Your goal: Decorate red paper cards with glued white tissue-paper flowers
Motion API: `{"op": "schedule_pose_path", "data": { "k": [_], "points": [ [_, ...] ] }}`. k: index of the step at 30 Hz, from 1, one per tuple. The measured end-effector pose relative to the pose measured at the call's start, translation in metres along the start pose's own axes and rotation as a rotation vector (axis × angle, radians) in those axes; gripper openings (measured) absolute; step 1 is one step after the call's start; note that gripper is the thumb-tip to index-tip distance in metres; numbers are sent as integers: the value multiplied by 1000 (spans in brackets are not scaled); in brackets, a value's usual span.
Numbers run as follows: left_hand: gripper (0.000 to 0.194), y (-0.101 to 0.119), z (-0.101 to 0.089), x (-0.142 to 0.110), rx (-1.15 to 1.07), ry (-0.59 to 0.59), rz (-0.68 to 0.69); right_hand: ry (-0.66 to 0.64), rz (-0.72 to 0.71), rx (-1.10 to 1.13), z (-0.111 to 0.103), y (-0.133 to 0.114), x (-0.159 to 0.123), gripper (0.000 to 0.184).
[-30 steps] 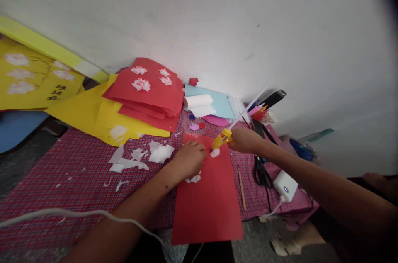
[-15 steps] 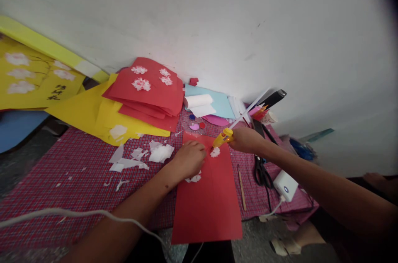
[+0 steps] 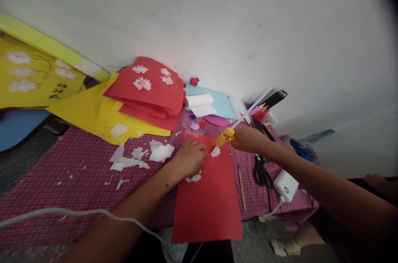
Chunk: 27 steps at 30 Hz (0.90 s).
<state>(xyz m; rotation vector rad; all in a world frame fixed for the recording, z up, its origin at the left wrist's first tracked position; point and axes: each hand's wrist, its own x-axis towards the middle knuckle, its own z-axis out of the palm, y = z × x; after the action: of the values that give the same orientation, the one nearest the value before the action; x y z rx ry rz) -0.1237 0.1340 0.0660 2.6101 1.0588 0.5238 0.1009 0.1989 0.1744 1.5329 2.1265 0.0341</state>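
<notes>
My right hand (image 3: 247,138) is closed around a yellow hot glue gun (image 3: 224,137), a long white glue stick (image 3: 251,107) jutting from its back. The gun's nozzle points down at a small white paper flower (image 3: 215,152) on a sheet of red paper (image 3: 207,209). My left hand (image 3: 191,157) rests on the same sheet at its left edge, fingers lying on the paper. Partly under that hand lies another white flower (image 3: 194,178). Whether the nozzle touches the flower cannot be made out.
White paper scraps (image 3: 161,152) are scattered on the checked tablecloth (image 3: 77,196). Red sheets with flowers (image 3: 149,93) are stacked over yellow paper (image 3: 83,113). Black scissors (image 3: 263,174), a thin wooden stick (image 3: 241,188) and a white power bank (image 3: 285,185) lie rightward. A white cable (image 3: 77,213) crosses in front.
The glue gun has shifted very slightly to the right with my right hand. My left hand stays in the same place on the red paper.
</notes>
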Motion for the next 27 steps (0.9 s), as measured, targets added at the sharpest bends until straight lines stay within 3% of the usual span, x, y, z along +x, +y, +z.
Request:
{"op": "schedule_pose_path", "data": {
  "k": [8,15,27],
  "points": [
    [14,0,1,0,-7,-3,-17,29,-17,173,-8,10,-4,25],
    [17,0,3,-1,-18,10,-13,112,-27,85,-5,6,-6,25],
    [14,-1,4,-1,9,14,1,87,-75,-4,3,1,1,27]
  ]
}}
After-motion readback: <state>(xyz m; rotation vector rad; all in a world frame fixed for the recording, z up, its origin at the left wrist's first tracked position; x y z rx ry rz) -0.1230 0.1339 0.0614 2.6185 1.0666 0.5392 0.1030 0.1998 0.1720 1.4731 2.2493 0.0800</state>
